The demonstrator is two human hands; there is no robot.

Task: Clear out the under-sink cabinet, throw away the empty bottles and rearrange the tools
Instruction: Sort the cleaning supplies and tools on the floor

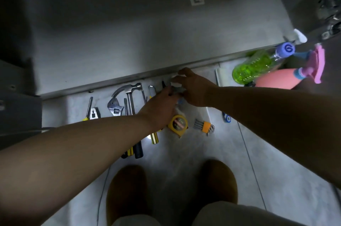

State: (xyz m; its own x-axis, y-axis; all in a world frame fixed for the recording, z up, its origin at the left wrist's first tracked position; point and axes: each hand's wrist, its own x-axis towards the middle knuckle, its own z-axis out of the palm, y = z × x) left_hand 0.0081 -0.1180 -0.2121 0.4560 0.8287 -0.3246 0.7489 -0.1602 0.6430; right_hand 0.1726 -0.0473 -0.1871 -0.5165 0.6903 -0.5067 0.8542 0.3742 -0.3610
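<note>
Two hands meet low over the tiled floor [203, 161], just in front of the edge of the open under-sink cabinet [129, 41]. The left hand [162, 104] reaches in from seven o'clock and the right hand [191, 89] from four o'clock. Their fingertips close in on a small grey item between them, with a dark tip poking out at twelve o'clock of the left hand. Whether either hand is actually grasping it, or only touching it, cannot be told; the right hand's fingers are bent and spread.

The tools lie in a row on the floor at nine o'clock of the hands. Farthest out is a yellow-handled screwdriver [86, 111], then a small pale-handled tool [95, 113], an adjustable wrench [115, 107] and a hammer [132, 96]. Dark and yellow handles [137, 150] run under the left forearm.

At six o'clock of the hands sits a yellow tape measure [178, 124], with a set of hex keys [204, 126] in an orange holder just beside it at its three o'clock.

At two o'clock, well apart from the tools, a green bottle [256, 67] with a blue cap and a pink spray bottle [276, 80] lie together on the floor.

Two brown slippers [127, 189] show at six o'clock.
</note>
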